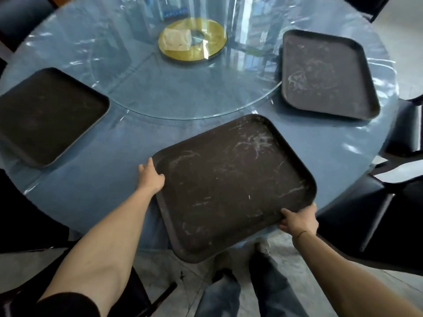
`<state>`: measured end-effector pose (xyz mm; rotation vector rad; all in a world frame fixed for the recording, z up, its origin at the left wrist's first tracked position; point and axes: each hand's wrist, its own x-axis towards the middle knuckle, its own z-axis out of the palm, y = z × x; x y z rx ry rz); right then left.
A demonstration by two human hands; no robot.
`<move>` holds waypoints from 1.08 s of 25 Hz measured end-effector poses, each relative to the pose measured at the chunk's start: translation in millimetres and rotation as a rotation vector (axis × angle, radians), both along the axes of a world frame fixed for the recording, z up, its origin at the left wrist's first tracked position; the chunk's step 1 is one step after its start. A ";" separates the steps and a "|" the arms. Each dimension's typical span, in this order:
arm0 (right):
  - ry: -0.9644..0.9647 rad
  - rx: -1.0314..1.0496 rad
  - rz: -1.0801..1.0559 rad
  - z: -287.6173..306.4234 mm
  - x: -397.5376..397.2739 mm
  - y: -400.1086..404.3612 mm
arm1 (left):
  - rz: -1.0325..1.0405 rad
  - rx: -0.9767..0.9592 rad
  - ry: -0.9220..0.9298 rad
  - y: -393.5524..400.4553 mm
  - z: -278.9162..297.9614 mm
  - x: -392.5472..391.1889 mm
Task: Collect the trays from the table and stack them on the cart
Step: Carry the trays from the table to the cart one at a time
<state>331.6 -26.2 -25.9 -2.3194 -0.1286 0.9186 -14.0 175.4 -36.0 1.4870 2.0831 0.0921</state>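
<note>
Up close, scuffed dark-brown tray (231,186) — rounded corners, raised rim, white-streaked

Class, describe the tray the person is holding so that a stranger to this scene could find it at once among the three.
Start at the round blue table with its glass turntable. Three dark brown rectangular plastic trays lie around it; take the nearest tray, overhanging the table's near edge. Only this one is gripped, the left hand at its left rim and the right hand at its near right corner, unlike the left tray and right tray.

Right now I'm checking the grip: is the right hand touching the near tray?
Touching. The head view shows the right hand with its fingers curled over the near tray's right corner rim.
</note>
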 end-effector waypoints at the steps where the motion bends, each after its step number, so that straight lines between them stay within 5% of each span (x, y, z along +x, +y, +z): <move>1: 0.015 0.007 -0.009 -1.6 -5.2 -1.7 | -0.032 -0.006 0.015 8.0 0.1 0.8; 6: 0.072 0.023 -0.031 -4.3 -26.4 -6.6 | -0.242 0.003 0.135 43.1 -3.7 2.9; 27: 0.232 0.183 -0.142 45.8 51.7 -55.9 | -0.544 0.067 -0.090 32.1 56.0 59.2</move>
